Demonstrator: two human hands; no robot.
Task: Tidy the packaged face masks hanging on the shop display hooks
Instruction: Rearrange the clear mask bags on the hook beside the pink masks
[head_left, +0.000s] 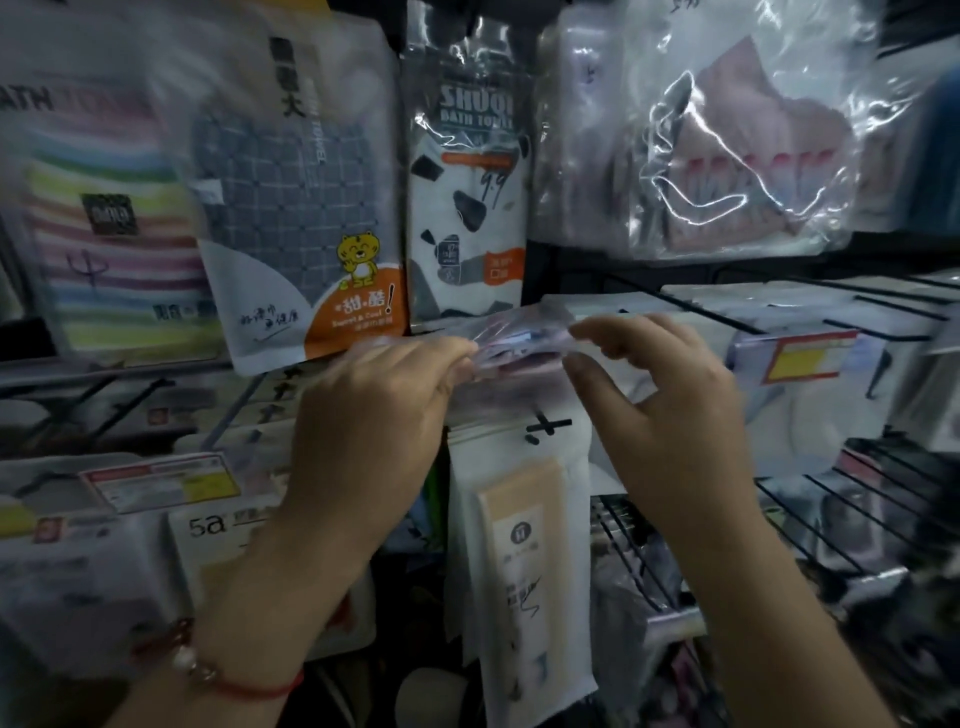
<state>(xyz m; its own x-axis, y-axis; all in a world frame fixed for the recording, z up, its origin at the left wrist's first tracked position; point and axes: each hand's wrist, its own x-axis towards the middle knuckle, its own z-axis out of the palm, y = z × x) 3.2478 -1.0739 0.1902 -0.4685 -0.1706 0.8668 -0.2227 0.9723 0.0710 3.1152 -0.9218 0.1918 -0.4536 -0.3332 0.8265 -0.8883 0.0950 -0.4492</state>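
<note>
A clear plastic packet (514, 340) with pink and blue contents lies nearly flat at the middle of the view, held between both hands. My left hand (374, 410) pinches its left edge with fingers and thumb. My right hand (660, 395) pinches its right edge, thumb below and fingers above. Just under the packet hangs a stack of white packaged items (519, 519) with a hook slot near the top. More white packets (691, 312) sit in rows on black wire hooks (810, 312) to the right.
Bath towel packs hang above: a striped one (114, 218), a grey checked one with an orange corner (291, 208), a black-and-white one (467, 182). Clear bags (727, 145) hang top right. Yellow-red price tags (805, 356) (161, 483) sit on hook ends. Wire racks (649, 561) lower right.
</note>
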